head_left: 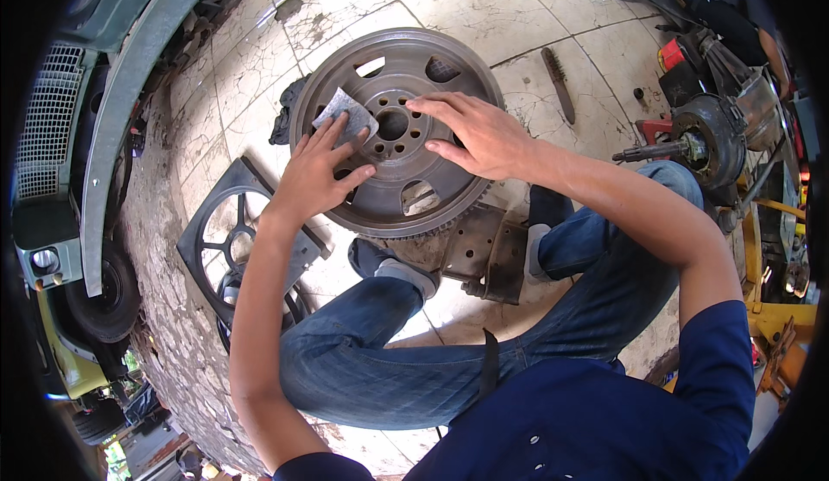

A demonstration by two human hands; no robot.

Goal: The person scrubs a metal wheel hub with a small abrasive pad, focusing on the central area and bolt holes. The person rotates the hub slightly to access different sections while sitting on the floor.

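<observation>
In front of me a steel flywheel (447, 105) with a toothed rim lies face up, with a ring of bolt holes around its centre bore. A worn grey piece of sandpaper (343, 115) rests on the flywheel's left side, under the fingers of my left hand (324, 170), which press it down. My right hand (482, 134) holds nothing; its thumb and fingers are apart over the right part of the hub. I cannot tell whether its fingertips touch the metal. A black cloth or plastic bag (283, 115) shows beside the flywheel's left edge.
A wire brush (558, 84) lies right of the flywheel on the tiled floor. A black fan shroud (223, 180) is at left, a metal bracket (489, 248) between my feet. A gearbox (712, 134) stands at right near another person (719, 2). A vehicle bumper (123, 92) borders the left.
</observation>
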